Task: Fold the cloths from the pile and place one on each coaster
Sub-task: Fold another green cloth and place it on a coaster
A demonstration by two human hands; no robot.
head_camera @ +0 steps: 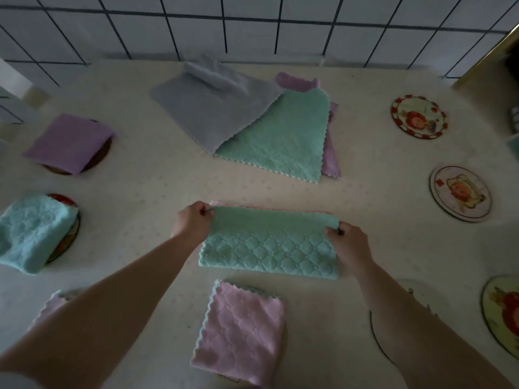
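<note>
- Green quilted microfibre cloth [269, 245] with a pink underside lies on the pale surface [140, 178] directly in front of us, doubled into a long strip, its pink far edge showing just beyond the green.
- Our left hand [192, 221] pinches the strip's far left corner between thumb and fingers; our right hand [349, 244] pinches the far right corner the same way.
- We judge the step in hand to be the first fold, with the top edge being brought level.
- Next, we think, the strip needs a second fold, end over end, to make a square like the pink folded cloth [241, 332] lying nearest us.
- After that it wants a bare coaster: three round illustrated coasters [418, 116] [460, 193] [502, 313] lie uncovered at the right.
- At the left, a purple folded cloth [67, 143] and a light blue folded cloth [33, 231] each cover a coaster.
- The pile of unfolded cloths [252, 122], grey over green over purple, lies at the far middle of the surface, so more remain to do.
</note>
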